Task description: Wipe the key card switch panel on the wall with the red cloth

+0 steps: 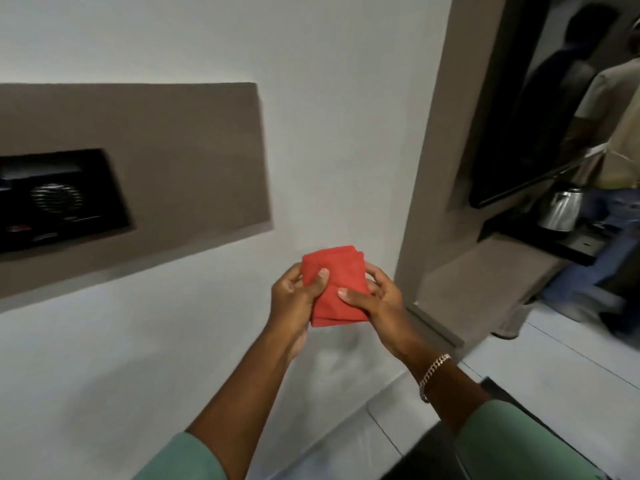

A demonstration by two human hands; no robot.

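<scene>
A folded red cloth [337, 282] is held in front of the white wall, below centre. My left hand [298, 299] grips its left edge with the thumb on top. My right hand [377, 299] grips its right side, thumb across the lower part. The black key card switch panel [59, 199] sits in a taupe board [187, 161] on the wall at the far left, well apart from the cloth and both hands. Its left part is cut off by the frame edge.
A taupe door frame [436, 168] stands right of the hands. Beyond it are a dark counter [554, 244] with a steel kettle [562, 209] and people [616, 140] standing. Pale floor tiles [540, 355] lie at the lower right.
</scene>
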